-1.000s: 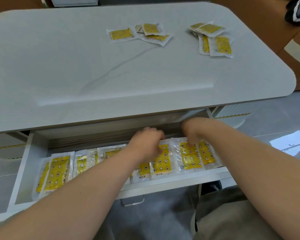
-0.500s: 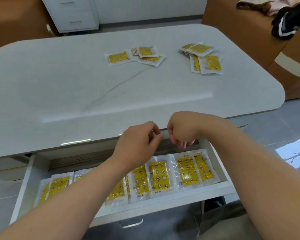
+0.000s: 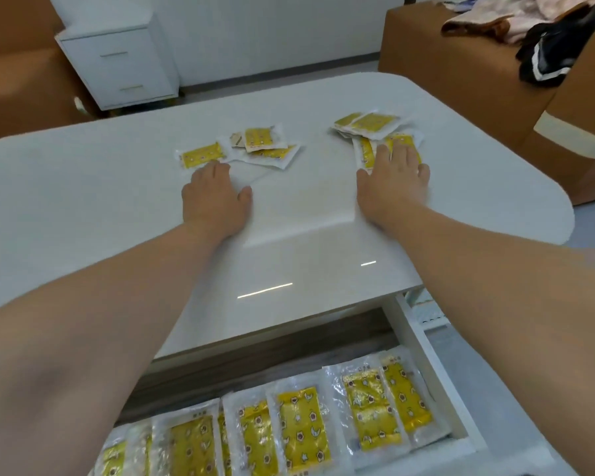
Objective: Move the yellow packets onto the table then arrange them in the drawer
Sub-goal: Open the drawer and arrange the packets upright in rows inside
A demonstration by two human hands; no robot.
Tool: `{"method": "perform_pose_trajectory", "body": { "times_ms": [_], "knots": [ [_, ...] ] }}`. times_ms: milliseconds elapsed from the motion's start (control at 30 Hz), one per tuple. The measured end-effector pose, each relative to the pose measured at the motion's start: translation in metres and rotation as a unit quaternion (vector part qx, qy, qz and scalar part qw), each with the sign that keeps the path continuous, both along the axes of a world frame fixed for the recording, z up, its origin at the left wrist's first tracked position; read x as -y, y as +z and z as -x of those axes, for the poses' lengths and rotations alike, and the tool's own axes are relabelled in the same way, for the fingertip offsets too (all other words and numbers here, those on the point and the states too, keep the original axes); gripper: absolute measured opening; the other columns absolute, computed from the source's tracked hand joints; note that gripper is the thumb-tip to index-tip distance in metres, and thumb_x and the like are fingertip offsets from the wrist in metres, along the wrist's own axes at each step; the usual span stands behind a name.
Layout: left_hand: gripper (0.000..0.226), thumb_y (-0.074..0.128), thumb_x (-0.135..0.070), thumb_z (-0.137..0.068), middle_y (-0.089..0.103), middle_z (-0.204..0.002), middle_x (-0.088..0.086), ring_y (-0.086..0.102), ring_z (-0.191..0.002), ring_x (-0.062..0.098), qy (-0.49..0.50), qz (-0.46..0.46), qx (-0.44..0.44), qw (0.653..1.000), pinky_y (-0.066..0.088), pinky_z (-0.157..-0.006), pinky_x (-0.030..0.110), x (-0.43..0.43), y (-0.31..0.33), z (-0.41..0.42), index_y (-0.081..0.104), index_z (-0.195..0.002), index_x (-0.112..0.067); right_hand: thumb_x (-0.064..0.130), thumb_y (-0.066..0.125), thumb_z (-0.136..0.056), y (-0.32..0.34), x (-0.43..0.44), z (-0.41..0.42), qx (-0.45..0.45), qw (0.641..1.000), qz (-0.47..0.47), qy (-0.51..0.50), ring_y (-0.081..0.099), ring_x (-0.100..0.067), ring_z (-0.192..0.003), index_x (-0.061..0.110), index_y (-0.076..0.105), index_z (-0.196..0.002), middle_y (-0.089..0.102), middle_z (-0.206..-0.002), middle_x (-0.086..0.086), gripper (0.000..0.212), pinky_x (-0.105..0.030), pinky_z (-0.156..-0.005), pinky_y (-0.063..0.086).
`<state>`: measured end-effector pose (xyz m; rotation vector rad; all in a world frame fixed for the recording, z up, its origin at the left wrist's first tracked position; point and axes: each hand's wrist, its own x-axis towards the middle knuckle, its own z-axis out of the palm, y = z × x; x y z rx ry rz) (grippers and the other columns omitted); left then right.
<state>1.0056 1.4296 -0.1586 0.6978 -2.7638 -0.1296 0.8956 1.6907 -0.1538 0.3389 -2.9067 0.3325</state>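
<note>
Two loose groups of yellow packets lie on the white table (image 3: 83,207): a left group (image 3: 200,155) and a right group (image 3: 368,123). My left hand (image 3: 213,197) rests flat on the table, its fingertips touching the nearest left packet. My right hand (image 3: 392,180) lies flat with fingers spread over a packet (image 3: 401,139) of the right group. Neither hand grips anything. Below, the open drawer (image 3: 426,352) holds a row of several yellow packets (image 3: 303,427) laid side by side; my left forearm hides its left part.
A white drawer cabinet (image 3: 117,60) stands beyond the table on the left. Brown cardboard boxes (image 3: 443,53) with clothes on top stand at the right. The table's rounded right edge ends near grey floor (image 3: 591,221).
Both hands have left the drawer and reached forward across the table to the packet groups. The view has tilted up, showing more of the room.
</note>
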Motion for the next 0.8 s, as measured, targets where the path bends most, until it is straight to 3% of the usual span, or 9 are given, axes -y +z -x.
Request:
{"method": "perform_pose_trajectory", "body": {
  "times_ms": [100, 200, 300, 400, 533, 700, 800],
  "knots": [
    [0.085, 0.04, -0.065, -0.092, 0.02, -0.165, 0.011, 0.019, -0.151, 0.032, 0.031, 0.008, 0.056, 0.998, 0.027, -0.116, 0.051, 0.019, 0.0, 0.03, 0.027, -0.156, -0.011, 0.058, 0.027, -0.101, -0.01, 0.0, 0.024, 0.048, 0.998, -0.002, -0.03, 0.005, -0.031, -0.156, 0.012, 0.014, -0.161, 0.007, -0.169, -0.013, 0.076, -0.059, -0.121, 0.008],
    [0.097, 0.033, -0.077, -0.085, 0.007, -0.169, 0.007, 0.007, -0.154, 0.032, 0.057, -0.017, 0.094, 0.994, 0.016, -0.122, 0.053, 0.036, -0.004, 0.049, 0.014, -0.16, -0.017, 0.065, 0.021, -0.098, -0.015, 0.003, 0.034, 0.079, 0.996, -0.006, -0.04, 0.002, -0.031, -0.157, 0.015, 0.007, -0.163, 0.003, -0.17, -0.012, 0.083, -0.063, -0.121, 0.003],
    [0.101, 0.025, -0.082, -0.081, 0.023, -0.164, 0.008, 0.021, -0.15, 0.032, 0.077, -0.029, 0.114, 0.99, 0.022, -0.118, 0.056, 0.037, -0.004, 0.053, 0.025, -0.157, -0.016, 0.067, 0.02, -0.096, -0.014, 0.004, 0.036, 0.064, 0.996, -0.012, -0.055, 0.011, -0.031, -0.155, 0.013, 0.014, -0.162, 0.015, -0.168, -0.012, 0.085, -0.064, -0.119, 0.006],
    [0.099, 0.024, -0.082, -0.083, 0.042, -0.149, 0.014, 0.036, -0.138, 0.035, 0.094, 0.021, 0.113, 0.989, 0.031, -0.108, 0.052, 0.025, 0.0, 0.043, 0.038, -0.149, -0.01, 0.063, 0.023, -0.098, -0.01, 0.005, 0.029, 0.012, 0.998, -0.026, -0.064, 0.031, -0.033, -0.145, 0.007, 0.035, -0.153, 0.035, -0.157, -0.013, 0.079, -0.064, -0.118, 0.013],
    [0.089, 0.025, -0.077, -0.086, 0.048, -0.132, 0.013, 0.042, -0.122, 0.035, 0.089, 0.062, 0.106, 0.988, 0.033, -0.099, 0.049, 0.0, 0.003, 0.007, 0.052, -0.136, -0.008, 0.045, 0.026, -0.104, -0.002, 0.004, 0.008, 0.0, 0.998, -0.041, -0.05, 0.043, -0.034, -0.128, 0.005, 0.06, -0.135, 0.043, -0.144, -0.013, 0.06, -0.052, -0.109, 0.03],
    [0.072, 0.034, -0.067, -0.091, 0.048, -0.127, 0.012, 0.051, -0.116, 0.034, 0.018, 0.06, 0.1, 0.993, 0.031, -0.107, 0.054, -0.042, 0.008, -0.051, 0.057, -0.128, -0.009, 0.018, 0.039, -0.1, -0.002, 0.001, -0.045, 0.016, 0.999, -0.018, -0.024, 0.046, -0.036, -0.118, 0.006, 0.062, -0.122, 0.043, -0.133, -0.015, 0.034, -0.045, -0.101, 0.037],
    [0.064, 0.038, -0.062, -0.093, 0.047, -0.126, 0.013, 0.052, -0.112, 0.035, -0.016, 0.051, 0.117, 0.992, 0.041, -0.096, 0.046, -0.066, 0.016, -0.097, 0.056, -0.128, -0.011, 0.019, 0.038, -0.1, 0.001, 0.002, -0.089, 0.032, 0.999, -0.003, -0.018, 0.046, -0.037, -0.117, 0.009, 0.06, -0.121, 0.044, -0.133, -0.017, 0.032, -0.044, -0.102, 0.037]
  ]
}}
